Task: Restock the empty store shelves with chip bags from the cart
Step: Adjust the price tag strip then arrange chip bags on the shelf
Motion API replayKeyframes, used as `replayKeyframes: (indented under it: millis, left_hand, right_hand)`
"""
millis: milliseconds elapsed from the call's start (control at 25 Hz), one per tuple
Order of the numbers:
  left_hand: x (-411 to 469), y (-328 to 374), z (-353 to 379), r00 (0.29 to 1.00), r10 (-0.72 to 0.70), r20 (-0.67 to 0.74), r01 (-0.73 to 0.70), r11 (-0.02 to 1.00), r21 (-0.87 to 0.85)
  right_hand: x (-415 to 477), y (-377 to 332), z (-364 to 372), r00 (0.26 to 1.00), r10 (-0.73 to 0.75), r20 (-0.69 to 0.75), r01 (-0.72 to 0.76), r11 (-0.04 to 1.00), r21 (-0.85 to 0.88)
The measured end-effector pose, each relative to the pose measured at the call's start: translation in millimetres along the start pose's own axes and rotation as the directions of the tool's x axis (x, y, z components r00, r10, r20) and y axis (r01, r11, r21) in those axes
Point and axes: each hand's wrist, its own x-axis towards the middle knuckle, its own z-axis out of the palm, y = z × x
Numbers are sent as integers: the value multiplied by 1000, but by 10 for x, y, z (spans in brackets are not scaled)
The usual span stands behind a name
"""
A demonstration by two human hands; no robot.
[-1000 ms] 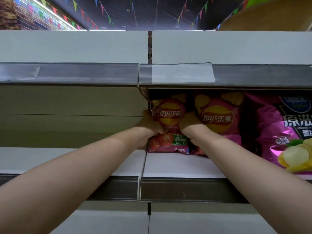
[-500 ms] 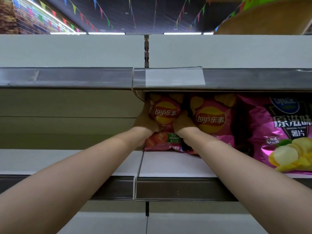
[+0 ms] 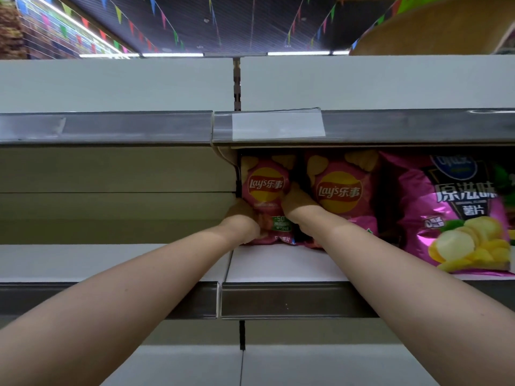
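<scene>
A small pink Lay's chip bag (image 3: 264,188) stands upright at the left end of the right-hand shelf (image 3: 278,266), deep under the shelf above. My left hand (image 3: 242,215) grips its lower left side and my right hand (image 3: 296,203) grips its right side; the fingers are hidden behind the bag. A second pink Lay's bag (image 3: 342,190) stands right beside it, partly behind my right wrist. A large magenta chip bag (image 3: 451,213) with potato slices printed on it stands further right.
The left shelf bay (image 3: 83,260) holds no goods. A metal price rail (image 3: 292,300) runs along the shelf's front edge, and another rail with a blank label (image 3: 278,126) fronts the shelf above. A further white shelf (image 3: 250,366) lies below.
Both hands have slid a little lower on the small Lay's bag, which now stands straighter and further back. The view has shifted slightly.
</scene>
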Motion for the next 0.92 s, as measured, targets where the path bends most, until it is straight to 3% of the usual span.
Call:
replayKeyframes:
  millis: [240,320,440,560,640,720,920]
  left_hand:
    - [-158,97,-20,998,-56,-13,56,998,-32]
    - [-276,154,-3,996,-68,-57,73,994,84]
    - [-510,276,28,985,60,-162,-23,975,219]
    - [-683,412,186,967,188,-172,-143,959,245]
    - [-774,517,340,962,255,-96,-234,953,190]
    - [-829,597,482,966,255,-34,-249,961,123]
    - [-851,661,536,982,73,-177,-41,983,177]
  right_hand:
    - [-372,36,-264,994,-107,-15,107,994,-35]
    - [-491,101,-307,983,-175,-63,172,984,-55]
    - [-687,215,-372,946,-264,-188,257,965,-60]
    - [-808,431,-471,902,-296,-314,171,913,-370]
    - [-829,598,-487,915,-266,-303,67,841,-536]
    - [-819,724,-425,944,-219,-247,42,823,-567]
    - [-728,888,-448,983,-124,-133,57,904,-424]
